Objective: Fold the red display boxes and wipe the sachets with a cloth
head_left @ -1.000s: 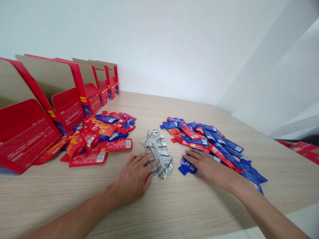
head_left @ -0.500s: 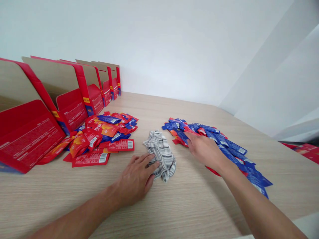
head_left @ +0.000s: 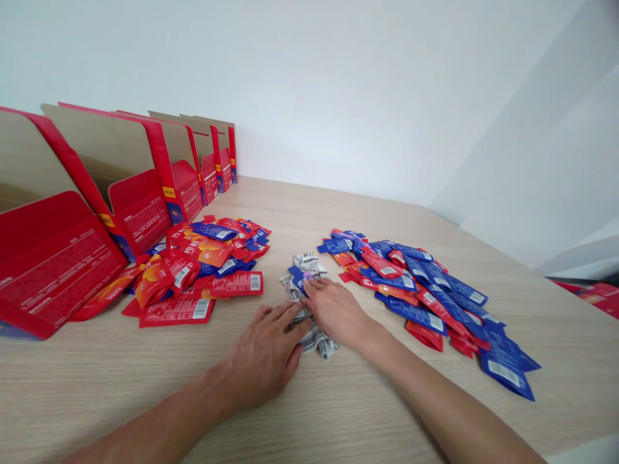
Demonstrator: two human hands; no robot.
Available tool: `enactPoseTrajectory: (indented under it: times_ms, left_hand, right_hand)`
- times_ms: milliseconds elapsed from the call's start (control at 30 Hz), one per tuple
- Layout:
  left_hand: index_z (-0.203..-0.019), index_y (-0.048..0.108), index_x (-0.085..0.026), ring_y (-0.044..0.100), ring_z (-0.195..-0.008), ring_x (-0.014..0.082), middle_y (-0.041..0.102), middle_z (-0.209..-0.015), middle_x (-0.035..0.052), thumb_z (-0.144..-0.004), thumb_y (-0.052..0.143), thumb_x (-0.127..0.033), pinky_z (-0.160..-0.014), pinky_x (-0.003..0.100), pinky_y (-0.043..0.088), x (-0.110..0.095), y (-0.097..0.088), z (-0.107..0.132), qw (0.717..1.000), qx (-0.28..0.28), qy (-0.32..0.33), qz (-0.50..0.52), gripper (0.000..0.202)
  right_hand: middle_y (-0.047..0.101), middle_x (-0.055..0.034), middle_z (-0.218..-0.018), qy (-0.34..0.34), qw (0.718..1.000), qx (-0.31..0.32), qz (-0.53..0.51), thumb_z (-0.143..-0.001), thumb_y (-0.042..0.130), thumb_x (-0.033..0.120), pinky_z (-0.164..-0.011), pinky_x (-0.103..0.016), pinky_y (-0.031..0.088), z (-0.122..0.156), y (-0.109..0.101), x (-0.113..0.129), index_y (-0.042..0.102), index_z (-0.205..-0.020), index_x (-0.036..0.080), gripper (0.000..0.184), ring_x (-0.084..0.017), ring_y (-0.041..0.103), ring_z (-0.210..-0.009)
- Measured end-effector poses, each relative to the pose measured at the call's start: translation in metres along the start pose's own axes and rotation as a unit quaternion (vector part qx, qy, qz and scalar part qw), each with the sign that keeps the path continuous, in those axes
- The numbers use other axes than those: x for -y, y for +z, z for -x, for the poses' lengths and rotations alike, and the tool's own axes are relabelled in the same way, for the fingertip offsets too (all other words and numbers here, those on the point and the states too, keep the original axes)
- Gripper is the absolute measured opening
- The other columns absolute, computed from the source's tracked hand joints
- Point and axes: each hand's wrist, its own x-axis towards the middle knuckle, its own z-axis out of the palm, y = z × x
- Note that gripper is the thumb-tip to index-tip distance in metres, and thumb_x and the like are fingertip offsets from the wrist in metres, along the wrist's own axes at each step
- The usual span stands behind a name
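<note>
A striped grey-and-white cloth (head_left: pixel 313 343) lies crumpled on the table between my hands. My left hand (head_left: pixel 265 345) rests on its near left side, fingers stretched out and flat. Over the cloth, my right hand (head_left: pixel 338 312) has its fingers on a small blue packet (head_left: pixel 297 277), which lies against the cloth. Part of the packet is hidden under those fingers. Right of the cloth spreads a pile of red and blue packets (head_left: pixel 401 280). Another pile of red and blue packets (head_left: pixel 207 251) is on the left.
A row of open red cardboard boxes (head_left: pixel 140 206) stands along the left side, brown inside. Behind the wooden table (head_left: pixel 329 200) rises a white wall (head_left: pixel 329 96). Something red (head_left: pixel 599 296) shows at the far right edge.
My right hand has moved left from the right pile to the cloth, bringing a blue packet. My left hand stays on the cloth.
</note>
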Motion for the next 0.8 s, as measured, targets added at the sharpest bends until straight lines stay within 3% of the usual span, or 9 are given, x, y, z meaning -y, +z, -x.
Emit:
enactPoseTrajectory:
  times_ms: [100, 200, 300, 367, 467, 500, 567, 667, 800]
  left_hand:
    - [-0.147, 0.058, -0.026, 0.051, -0.146, 0.0340, 0.054, -0.159, 0.0133, -0.097, 0.056, -0.017, -0.116, 0.061, 0.043, 0.001, 0.000, 0.000, 1.000, -0.003, 0.002, 0.005, 0.051]
    - [-0.147, 0.059, -0.027, 0.051, -0.146, 0.0336, 0.055, -0.157, 0.0128, -0.098, 0.056, -0.019, -0.117, 0.060, 0.042, 0.001, -0.001, 0.000, 1.000, -0.004, 0.002, 0.008, 0.049]
    - [-0.144, 0.061, -0.026, 0.051, -0.145, 0.0336, 0.056, -0.157, 0.0123, -0.099, 0.055, -0.020, -0.116, 0.061, 0.043, 0.002, -0.001, 0.000, 1.000, -0.004, 0.005, 0.009, 0.046]
    - [-0.143, 0.063, -0.026, 0.052, -0.144, 0.0334, 0.056, -0.157, 0.0122, -0.099, 0.054, -0.020, -0.115, 0.061, 0.043, 0.002, -0.001, 0.001, 1.000, -0.007, 0.005, 0.003, 0.045]
    - [-0.141, 0.064, -0.027, 0.053, -0.143, 0.0332, 0.056, -0.157, 0.0112, -0.099, 0.055, -0.019, -0.115, 0.061, 0.044, 0.001, -0.001, 0.001, 1.000, -0.010, -0.001, -0.002, 0.044]
    - [-0.141, 0.064, -0.027, 0.053, -0.143, 0.0330, 0.057, -0.157, 0.0109, -0.099, 0.055, -0.019, -0.115, 0.062, 0.044, 0.001, -0.001, 0.001, 1.000, -0.009, -0.003, -0.001, 0.044]
    - [-0.142, 0.064, -0.027, 0.053, -0.144, 0.0332, 0.056, -0.157, 0.0112, -0.100, 0.054, -0.020, -0.115, 0.063, 0.044, 0.001, -0.001, 0.001, 1.000, -0.002, -0.003, 0.002, 0.044]
    - [-0.142, 0.063, -0.026, 0.052, -0.145, 0.0335, 0.055, -0.159, 0.0119, -0.100, 0.054, -0.020, -0.115, 0.064, 0.043, 0.001, -0.001, 0.000, 1.000, 0.002, -0.003, 0.004, 0.044]
    - [-0.144, 0.062, -0.025, 0.052, -0.145, 0.0333, 0.055, -0.159, 0.0125, -0.100, 0.054, -0.019, -0.116, 0.063, 0.043, 0.001, -0.002, -0.001, 1.000, 0.000, 0.001, 0.003, 0.045]
  right_hand:
    - [0.078, -0.0163, -0.110, 0.008, 1.000, 0.018, -0.007, -0.107, 0.044, 0.021, -0.086, -0.035, 0.056, 0.006, -0.010, 0.000, 0.072, -0.115, 0.012, 0.030, -0.029, 0.075, -0.104]
    - [0.079, -0.0158, -0.095, 0.011, 0.999, 0.035, -0.010, -0.102, 0.048, 0.016, -0.071, -0.032, 0.051, 0.015, -0.023, 0.002, 0.074, -0.109, 0.013, 0.028, -0.028, 0.076, -0.086]
    - [0.078, -0.0104, -0.085, 0.020, 0.995, -0.014, -0.094, -0.098, 0.049, 0.012, -0.067, -0.028, 0.046, 0.020, -0.032, -0.004, 0.076, -0.099, 0.016, 0.027, -0.022, 0.072, -0.074]
    - [0.075, -0.0041, -0.078, 0.045, 0.972, -0.084, -0.213, -0.098, 0.048, 0.013, -0.062, -0.025, 0.044, 0.019, -0.031, -0.014, 0.077, -0.099, 0.019, 0.029, -0.017, 0.067, -0.065]
    - [0.073, 0.0005, -0.072, 0.103, 0.907, -0.131, -0.386, -0.100, 0.046, 0.018, -0.057, -0.024, 0.046, 0.009, -0.017, -0.031, 0.076, -0.115, 0.019, 0.034, -0.016, 0.066, -0.060]
    - [0.076, -0.0009, -0.078, 0.119, 0.896, -0.138, -0.406, -0.099, 0.048, 0.017, -0.061, -0.025, 0.051, 0.005, -0.010, -0.035, 0.075, -0.122, 0.018, 0.035, -0.018, 0.070, -0.066]
    - [0.080, -0.0082, -0.106, 0.127, 0.906, -0.163, -0.369, -0.094, 0.056, 0.013, -0.084, -0.032, 0.058, 0.000, 0.003, -0.040, 0.073, -0.127, 0.015, 0.037, -0.022, 0.076, -0.095]
    - [0.070, -0.0179, -0.139, 0.099, 0.947, -0.189, -0.240, -0.096, 0.063, 0.016, -0.113, -0.042, 0.048, 0.000, 0.015, -0.035, 0.074, -0.127, 0.012, 0.033, -0.028, 0.065, -0.130]
    - [0.074, -0.0198, -0.128, 0.039, 0.982, -0.124, -0.139, -0.105, 0.058, 0.027, -0.112, -0.040, 0.047, 0.006, 0.011, -0.017, 0.077, -0.114, 0.010, 0.027, -0.029, 0.067, -0.124]
